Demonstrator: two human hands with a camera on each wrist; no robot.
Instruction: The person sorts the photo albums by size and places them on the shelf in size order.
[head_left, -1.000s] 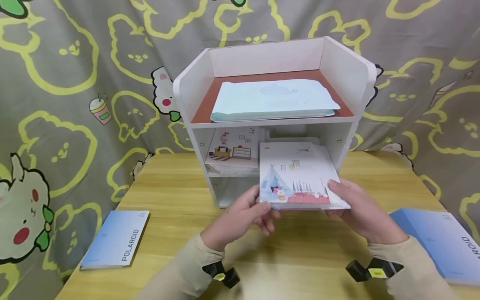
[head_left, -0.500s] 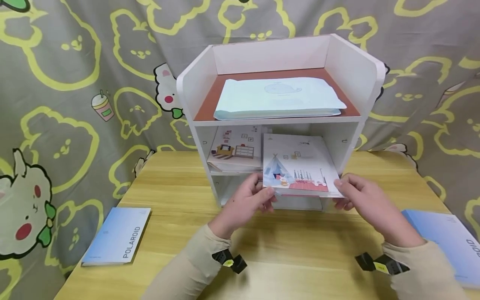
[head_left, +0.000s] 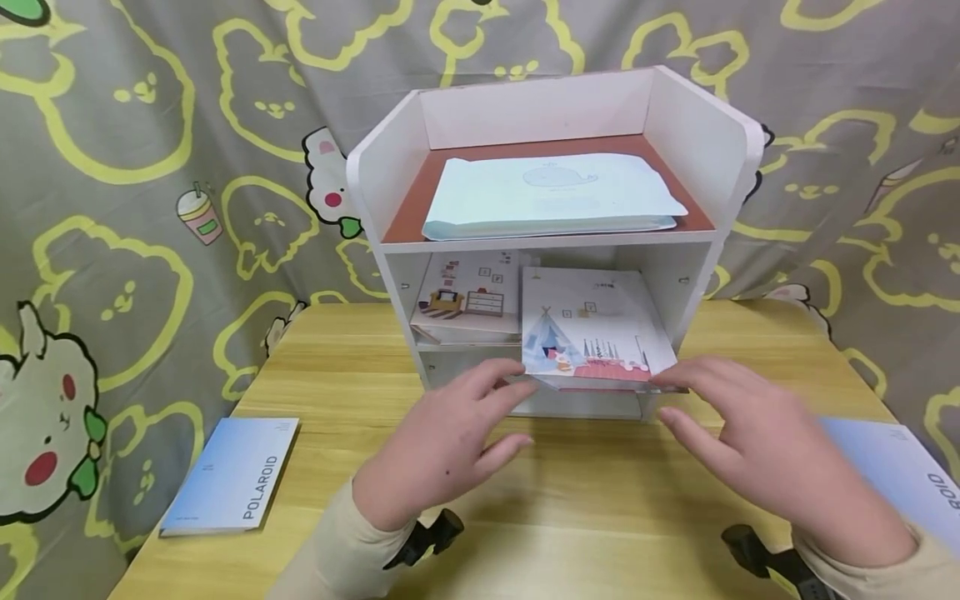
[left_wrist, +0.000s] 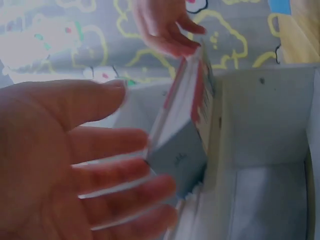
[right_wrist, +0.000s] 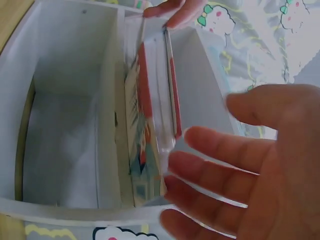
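Observation:
A thick book [head_left: 592, 321] with a tent picture on its white cover lies flat on the middle shelf of a small white shelf unit [head_left: 551, 243]. Its front edge juts out past the shelf. At its front left corner, my left hand [head_left: 442, 433] has its fingers spread and its thumb apart. Across from it, my right hand [head_left: 757, 450] is likewise spread, fingertips at the front right corner. In the wrist views the book's page edges [left_wrist: 182, 100] show between both hands. Neither hand grips it; whether the fingertips touch it is hard to tell.
Another book [head_left: 468, 292] with a furniture picture lies left on the same shelf. A pale blue whale-print packet [head_left: 555, 192] rests on the top. Blue POLAROID books lie at the table's left [head_left: 232, 475] and right [head_left: 892, 467]. A patterned curtain hangs behind.
The tent-picture book has moved back into the middle shelf. Both hands, which held its front corners before, have let go and their fingers have spread.

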